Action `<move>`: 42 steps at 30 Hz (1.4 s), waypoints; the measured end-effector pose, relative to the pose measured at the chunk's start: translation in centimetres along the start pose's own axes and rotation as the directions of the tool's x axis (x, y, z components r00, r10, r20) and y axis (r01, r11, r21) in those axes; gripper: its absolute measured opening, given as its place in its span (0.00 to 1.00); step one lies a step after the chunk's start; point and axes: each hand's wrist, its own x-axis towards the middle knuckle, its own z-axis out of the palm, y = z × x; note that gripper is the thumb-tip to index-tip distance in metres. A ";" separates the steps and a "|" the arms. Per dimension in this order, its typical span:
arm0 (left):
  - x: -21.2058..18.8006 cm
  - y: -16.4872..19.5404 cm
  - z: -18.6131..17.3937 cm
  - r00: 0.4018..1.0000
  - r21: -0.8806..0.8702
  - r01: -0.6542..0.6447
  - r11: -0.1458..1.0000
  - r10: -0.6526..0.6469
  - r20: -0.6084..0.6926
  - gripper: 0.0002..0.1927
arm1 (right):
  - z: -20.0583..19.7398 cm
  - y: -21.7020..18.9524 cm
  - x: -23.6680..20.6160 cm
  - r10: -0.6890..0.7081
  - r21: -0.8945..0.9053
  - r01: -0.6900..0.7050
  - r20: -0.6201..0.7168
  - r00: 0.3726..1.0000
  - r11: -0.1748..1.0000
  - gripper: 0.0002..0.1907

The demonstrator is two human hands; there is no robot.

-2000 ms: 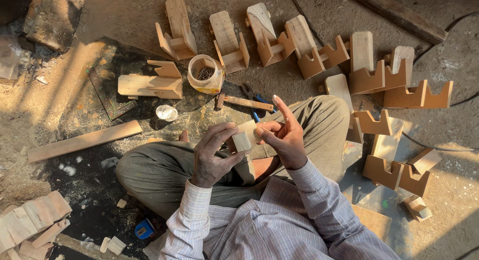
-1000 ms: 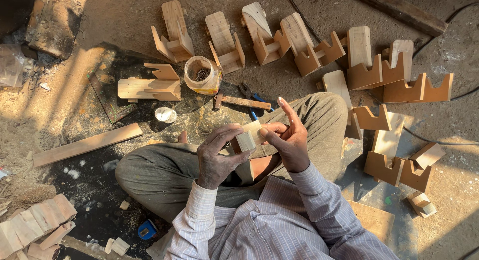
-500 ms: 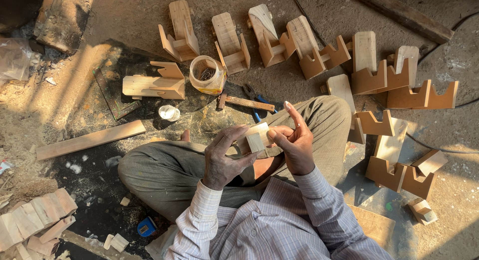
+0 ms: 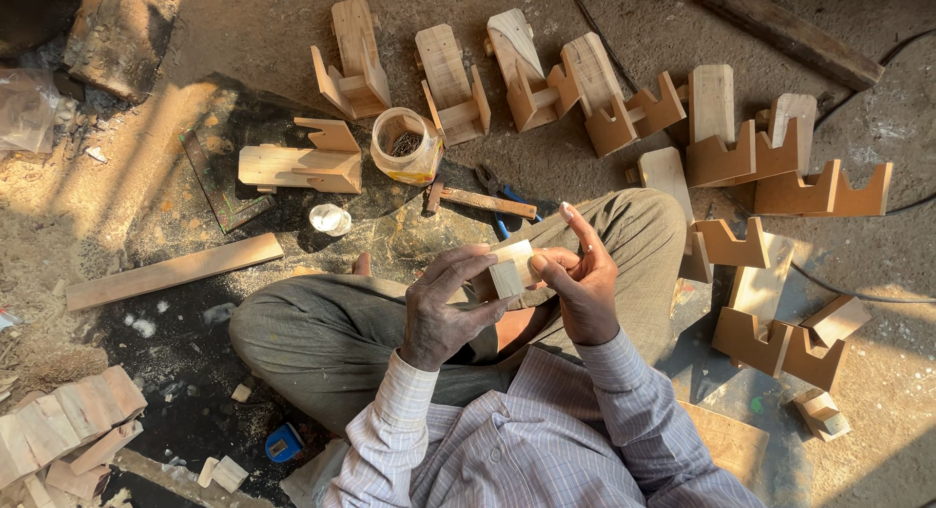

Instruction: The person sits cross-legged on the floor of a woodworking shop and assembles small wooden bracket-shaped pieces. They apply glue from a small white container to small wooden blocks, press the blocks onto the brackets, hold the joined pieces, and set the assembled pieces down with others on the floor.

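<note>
I sit cross-legged on the ground and hold a small pale wooden block [image 4: 511, 270] over my lap. My left hand [image 4: 444, 308] grips the block from the left and below, fingers curled around it. My right hand [image 4: 578, 279] pinches its right side with thumb and fingers, the index finger raised upward. Both sleeves are striped. Directly beyond my hands lie a hammer with a wooden handle [image 4: 483, 202] and blue-handled pliers [image 4: 499, 189].
Several assembled wooden pieces with notched ends [image 4: 450, 82] lie in an arc ahead and to the right. A clear jar of nails [image 4: 405, 145], a white cap [image 4: 330, 218], a long plank [image 4: 175, 271] and a metal square [image 4: 219, 186] are to the left. Stacked blocks [image 4: 58, 430] sit lower left.
My hands and the block have stayed over my lap, with only small turning of the block between the fingers. The view shifted slightly.
</note>
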 end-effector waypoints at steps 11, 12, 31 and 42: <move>0.5 0.9 -0.1 0.999 -0.030 0.028 0.999 -0.027 0.033 0.45 | -0.5 -0.5 -1.0 -0.028 0.002 0.028 -0.042 0.999 1.000 0.46; 0.7 1.0 -0.2 0.999 -0.044 0.017 0.999 -0.015 0.043 0.47 | -0.7 -0.6 -1.2 -0.032 0.001 0.032 -0.053 0.998 0.999 0.46; -0.1 -0.7 1.3 0.955 -0.195 0.227 0.954 -0.178 0.239 0.45 | -21.4 -0.6 -23.7 -0.354 -0.336 0.143 -0.735 0.578 0.931 0.39; -1.8 -2.7 1.5 0.937 -0.227 0.315 0.922 -0.264 0.228 0.41 | -23.8 9.0 -20.3 -0.193 -0.177 0.078 -0.878 0.438 0.981 0.38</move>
